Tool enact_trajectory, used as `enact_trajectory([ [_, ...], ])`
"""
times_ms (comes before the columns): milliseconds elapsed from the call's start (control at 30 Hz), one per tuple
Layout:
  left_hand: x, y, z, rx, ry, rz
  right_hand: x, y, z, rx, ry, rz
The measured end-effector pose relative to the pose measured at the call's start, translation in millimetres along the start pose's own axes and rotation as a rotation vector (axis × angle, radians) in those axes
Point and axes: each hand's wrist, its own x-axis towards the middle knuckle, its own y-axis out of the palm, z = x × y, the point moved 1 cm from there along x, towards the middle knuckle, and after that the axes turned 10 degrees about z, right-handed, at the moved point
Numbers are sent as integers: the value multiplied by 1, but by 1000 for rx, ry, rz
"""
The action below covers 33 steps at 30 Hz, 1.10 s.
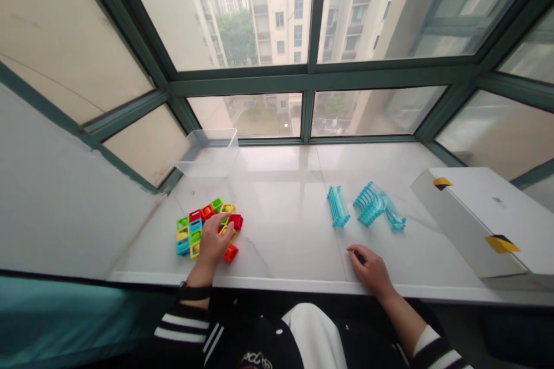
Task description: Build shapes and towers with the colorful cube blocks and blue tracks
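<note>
My left hand (213, 242) is over a cluster of small hollow plastic blocks, with thumb and fingers apart. Its fingertips are close to a red block (236, 221) and a yellow block (228, 233); whether they touch is hard to tell. Around it lie green (182, 223), blue (183, 247) and orange-red (231, 252) blocks, some partly hidden by the hand. On the right, my right hand (367, 267) rests near the front edge of the white sill, fingers curled in and nothing visible in them. Beyond it are translucent blue ribbed pieces, one straight (338, 206) and others curved (370, 203).
A clear plastic bin (212, 155) stands at the back left against the window. The large white box (489, 213) with yellow-and-black tabs occupies the right end of the marble-patterned sill (285, 202). Green window frames (307, 82) border the back and sides.
</note>
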Motion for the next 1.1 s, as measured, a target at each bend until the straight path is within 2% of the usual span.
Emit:
enact_trajectory([
  [100,9,-18,46,235,-120,-6,0,0,-2,-2,9,-1],
  [200,10,-19,75,393,-241,84,0,0,-3,-6,22,-4],
  [333,6,-7,90,489,-336,243,1,0,-2,-7,16,-3],
  [467,4,6,87,516,-352,262,1,-1,-1,-14,12,-8],
  [667,4,26,52,476,-395,256,1,-1,-1,-27,20,0],
  [1100,-13,111,-84,283,-211,317,1,0,0,-36,1,6],
])
